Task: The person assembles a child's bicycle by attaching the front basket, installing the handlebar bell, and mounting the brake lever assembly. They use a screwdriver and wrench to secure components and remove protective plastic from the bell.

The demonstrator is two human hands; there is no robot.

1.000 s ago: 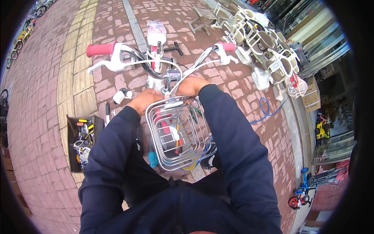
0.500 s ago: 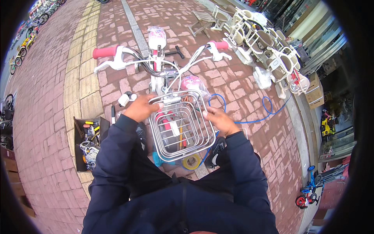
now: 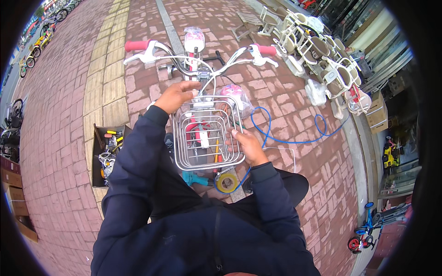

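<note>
One yellow tape roll (image 3: 226,182) and a teal tool (image 3: 198,178) lie on brick paving (image 3: 317,184) by the person's legs. Silver wire basket (image 3: 209,158): just in front of the person, above the tools, on the near side of the handlebar. Right hand (image 3: 248,146): clamped on the basket's right side, thumb and fingers about the wires. Left hand (image 3: 177,97): at the far left rim, fingers extended toward the stem; cannot tell whether it grips. Open toolbox (image 3: 97,158): left of the left sleeve. Beyond the basket: handlebar (image 3: 201,73) with pink grips. Right of it, a blue hose (image 3: 294,142) loops over the paving. Farther right: piled pale seats (image 3: 317,48). Farthest: parked bicycles (image 3: 36,51), upper left.
</note>
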